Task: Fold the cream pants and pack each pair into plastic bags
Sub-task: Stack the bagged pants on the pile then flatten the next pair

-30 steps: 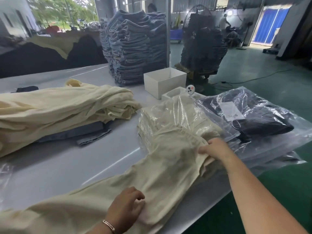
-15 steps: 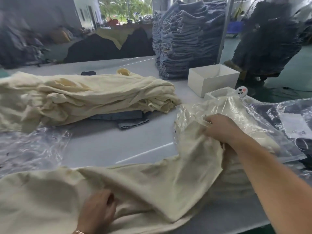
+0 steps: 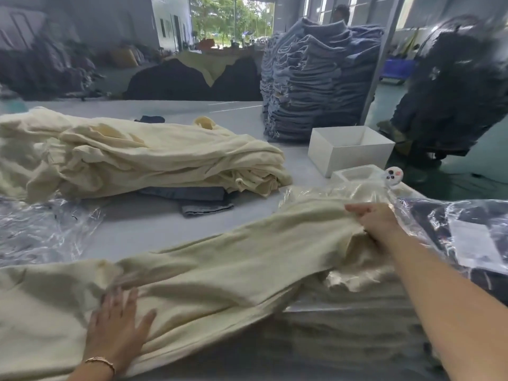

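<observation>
One pair of cream pants lies stretched across the front of the table, left to right. My left hand presses flat on its left part, fingers spread and slightly blurred. At the pants' right end, my right hand grips a bunch of the cloth, over a bagged cream pair in a clear plastic bag. A heap of loose cream pants lies behind on the left. Several empty plastic bags lie at the far left.
A tall stack of blue jeans stands at the back. A white open box and a small white tray sit beside it. Bagged dark garments lie at the right. Folded grey-blue cloth pokes out under the cream heap.
My left hand has opened from a curled grasp and now lies flat on the pants. The right hand drew the cloth's end further right. The view has swung left.
</observation>
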{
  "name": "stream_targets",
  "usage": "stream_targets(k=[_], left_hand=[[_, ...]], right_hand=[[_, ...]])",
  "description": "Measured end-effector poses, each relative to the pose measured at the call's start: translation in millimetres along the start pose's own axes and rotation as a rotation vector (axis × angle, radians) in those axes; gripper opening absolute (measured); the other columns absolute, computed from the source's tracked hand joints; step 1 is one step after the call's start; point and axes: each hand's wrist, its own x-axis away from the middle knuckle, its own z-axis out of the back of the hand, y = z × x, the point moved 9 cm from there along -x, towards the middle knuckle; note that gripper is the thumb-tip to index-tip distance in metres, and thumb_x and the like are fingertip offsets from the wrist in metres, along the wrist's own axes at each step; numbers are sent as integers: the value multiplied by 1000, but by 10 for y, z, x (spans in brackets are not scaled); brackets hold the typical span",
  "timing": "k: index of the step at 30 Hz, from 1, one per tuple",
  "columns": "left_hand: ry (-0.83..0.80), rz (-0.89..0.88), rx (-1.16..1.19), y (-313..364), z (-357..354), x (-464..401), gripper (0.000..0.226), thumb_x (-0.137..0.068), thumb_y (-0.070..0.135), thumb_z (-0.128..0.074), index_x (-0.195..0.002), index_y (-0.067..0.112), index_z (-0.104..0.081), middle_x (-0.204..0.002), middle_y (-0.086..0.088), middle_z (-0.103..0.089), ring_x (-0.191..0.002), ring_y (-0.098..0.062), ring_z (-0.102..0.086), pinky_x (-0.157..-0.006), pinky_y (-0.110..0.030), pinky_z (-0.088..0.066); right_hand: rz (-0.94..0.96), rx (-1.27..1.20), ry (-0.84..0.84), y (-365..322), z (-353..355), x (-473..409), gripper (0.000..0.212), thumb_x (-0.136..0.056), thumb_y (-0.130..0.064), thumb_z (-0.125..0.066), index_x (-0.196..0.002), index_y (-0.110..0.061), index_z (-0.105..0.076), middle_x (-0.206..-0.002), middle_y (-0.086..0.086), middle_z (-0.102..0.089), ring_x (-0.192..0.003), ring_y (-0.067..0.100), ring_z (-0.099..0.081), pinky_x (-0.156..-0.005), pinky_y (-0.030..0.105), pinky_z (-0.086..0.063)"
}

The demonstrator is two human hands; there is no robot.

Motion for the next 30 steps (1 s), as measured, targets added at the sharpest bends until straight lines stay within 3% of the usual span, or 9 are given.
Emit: stream_targets(k=[2, 7, 9, 12, 14, 17, 22, 26, 30], left_hand=[[16, 8, -23, -16, -30, -5, 77, -89, 69, -17, -152, 29, 2, -161, -4, 10, -148, -21, 5, -118, -39, -5], [-33, 18, -52, -55, -49, -22, 82, -88, 71, -19, -153, 27, 4, -160, -7, 13, -148, -23, 10, -118, -40, -3], [-73, 1, -75, 26, 15, -3, 85, -86, 74, -15, -153, 25, 2, -161, -9, 9, -148, -25, 7, -118, -41, -4], [4, -268, 54, 356, 267, 154, 93, -79, 80, -17, -147, 19, -35, -152, -9, -33, -141, -23, -30, -113, -33, -22], [162, -548, 63, 608, 369, 382, 74, -81, 80, -29, -122, 26, -56, -122, -2, -60, -114, -14, -50, -93, -24, -40], [265, -684, 97, 755, 412, 589, 46, -87, 67, -38, -91, 28, -62, -90, 5, -59, -82, -11, -53, -65, -24, -47], [388, -783, 38, 769, 446, 639, 6, -82, 27, -52, -80, 24, -48, -73, 2, -54, -63, -19, -55, -59, -26, -37], [374, -667, 76, 561, 457, 569, 40, -95, 39, -38, -69, 19, -59, -69, 4, -55, -65, -13, -52, -59, -25, -40], [262, -373, 457, 293, 524, 444, 33, -83, 39, -48, -70, 11, -59, -69, 3, -54, -70, -8, -45, -63, -20, -37]], right_hand=[[-79, -22, -59, 218, -37, -83, 45, -84, 21, -41, -115, -1, -67, -121, 21, -63, -104, 33, -60, -100, 38, -47], [-96, -120, -180, 195, -3, -308, 44, -85, 14, -53, -121, -8, -65, -122, 12, -61, -86, 19, -61, -79, 25, -49], [-92, 55, -321, 154, -92, -325, 55, -79, 11, -63, -127, -14, -61, -126, 12, -58, -96, 24, -60, -89, 31, -48], [-86, 331, -506, 153, -252, -282, 79, -67, 14, -68, -136, -23, -53, -131, 8, -50, -108, 28, -55, -94, 37, -48], [-105, 262, -532, 127, -293, -305, 82, -68, 21, -59, -136, -23, -52, -136, 9, -47, -105, 27, -58, -76, 33, -54], [-126, 86, -529, 71, -249, -383, 76, -72, 29, -49, -128, -21, -61, -141, 10, -40, -103, 22, -60, -58, 31, -58], [-208, 29, -493, 142, -145, -415, 46, -73, 23, -60, -102, -10, -71, -125, 18, -55, -104, 35, -61, -60, 32, -59], [-226, 95, -466, 238, -130, -387, 38, -76, 25, -54, -96, -2, -71, -119, 18, -65, -99, 31, -65, -68, 33, -56], [-269, 42, -429, 299, -84, -383, 41, -78, 24, -49, -97, -6, -71, -119, 21, -63, -54, 23, -70, -42, 26, -55]])
